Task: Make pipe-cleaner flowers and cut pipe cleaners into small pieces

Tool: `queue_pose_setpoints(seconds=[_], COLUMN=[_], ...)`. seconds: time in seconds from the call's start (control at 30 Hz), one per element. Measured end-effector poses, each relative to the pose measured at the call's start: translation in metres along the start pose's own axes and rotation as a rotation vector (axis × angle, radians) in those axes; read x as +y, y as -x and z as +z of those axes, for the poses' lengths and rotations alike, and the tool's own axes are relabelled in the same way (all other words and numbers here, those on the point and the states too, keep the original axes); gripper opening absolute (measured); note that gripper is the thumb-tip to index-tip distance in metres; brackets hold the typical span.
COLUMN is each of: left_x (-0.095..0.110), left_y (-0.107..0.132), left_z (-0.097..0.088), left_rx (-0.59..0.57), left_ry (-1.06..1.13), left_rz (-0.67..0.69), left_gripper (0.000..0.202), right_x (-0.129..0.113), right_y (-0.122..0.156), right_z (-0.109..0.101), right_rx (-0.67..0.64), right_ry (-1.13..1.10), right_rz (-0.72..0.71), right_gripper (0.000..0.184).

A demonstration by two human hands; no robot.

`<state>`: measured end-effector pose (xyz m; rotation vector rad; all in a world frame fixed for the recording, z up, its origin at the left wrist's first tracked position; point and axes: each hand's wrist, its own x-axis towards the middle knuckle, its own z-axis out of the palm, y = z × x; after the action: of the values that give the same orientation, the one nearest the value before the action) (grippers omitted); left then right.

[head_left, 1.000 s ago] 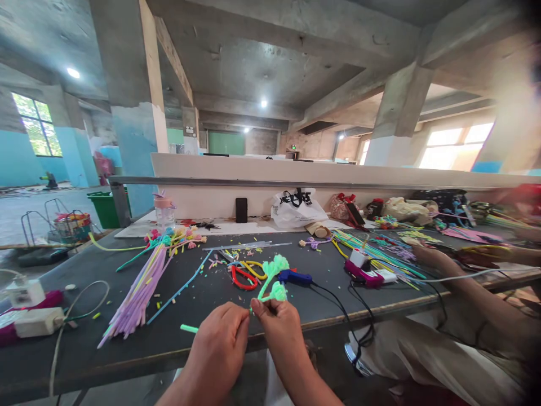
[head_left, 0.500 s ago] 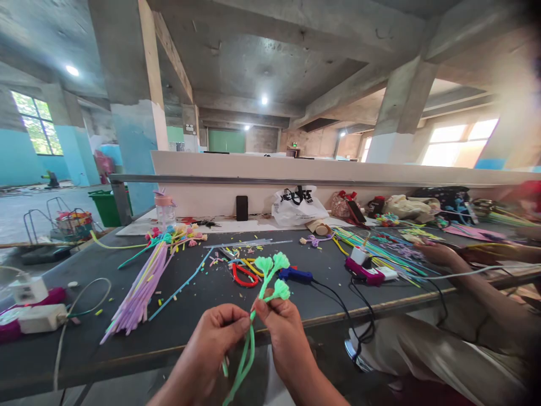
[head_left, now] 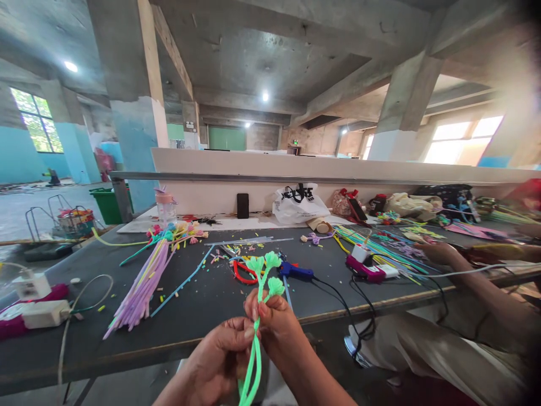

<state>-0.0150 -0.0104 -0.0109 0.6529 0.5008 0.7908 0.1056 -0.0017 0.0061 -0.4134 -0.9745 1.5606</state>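
A green pipe-cleaner flower sprig [head_left: 272, 260] stands upright between my hands, its three fluffy heads at the top and its long stems hanging below. My left hand [head_left: 220, 355] pinches the stems with thumb and fingertips, just under the place where they join. Right against it, my right hand [head_left: 281, 327] is closed around the stems below the heads. Behind the sprig lie scissors with red and yellow handles [head_left: 244, 273], partly covered by it. A blue glue gun [head_left: 298, 272] rests on the table close to the heads.
Purple pipe cleaners with flower heads [head_left: 139, 287] lie in a bundle at left. Power strips [head_left: 369, 269] with cables sit at both sides. A white plastic bag [head_left: 298, 204], a phone [head_left: 242, 206] and a bottle [head_left: 165, 207] stand behind. A co-worker's arm [head_left: 465, 270] reaches in at right.
The flower sprig has shifted slightly left and down, and its stems now hang straighter below my hands. My left hand has moved right, closer under my right hand's grip.
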Motion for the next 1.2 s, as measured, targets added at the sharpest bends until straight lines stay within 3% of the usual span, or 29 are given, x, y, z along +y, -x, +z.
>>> queue_pose_setpoints(seconds=[0.07,0.13,0.23,0.37,0.5,0.6,0.7,0.93,1.2], left_x=[0.005,0.014,0.026,0.026,0.011,0.002,-0.002,0.010,0.009], left_y=[0.000,0.000,0.000,-0.003,-0.008,-0.011,-0.010,-0.001,-0.004], left_z=[0.003,0.006,0.007,0.003,-0.007,-0.014,-0.014,-0.001,-0.012], left_rx=[0.041,0.135,0.311,0.493,0.484,0.449,0.436,0.437,0.246], left_ry=[-0.076,-0.258,-0.718,-1.361,-1.707,-1.826,-1.790,-1.372,-0.496], left_rz=[0.040,0.144,0.350,0.687,0.952,1.051,0.994,0.657,0.257], left_gripper=[0.024,0.024,0.020,0.019,0.023,0.023,0.025,0.022,0.025], right_x=[0.002,0.005,0.007,0.002,-0.002,-0.003,-0.004,-0.007,0.006], right_y=[-0.005,-0.012,-0.018,-0.017,-0.013,-0.012,-0.009,-0.005,-0.002], right_z=[-0.006,-0.014,-0.022,-0.019,-0.010,-0.007,-0.006,-0.003,-0.009], right_rx=[0.002,0.110,0.283,0.389,0.439,0.440,0.434,0.401,0.274], right_ry=[0.002,0.079,0.384,0.782,1.034,1.133,1.148,0.953,0.540], right_rz=[-0.005,-0.005,-0.004,-0.018,-0.039,-0.038,-0.030,-0.074,-0.050], right_gripper=[0.025,0.026,0.035,0.038,0.032,0.031,0.026,0.020,0.020])
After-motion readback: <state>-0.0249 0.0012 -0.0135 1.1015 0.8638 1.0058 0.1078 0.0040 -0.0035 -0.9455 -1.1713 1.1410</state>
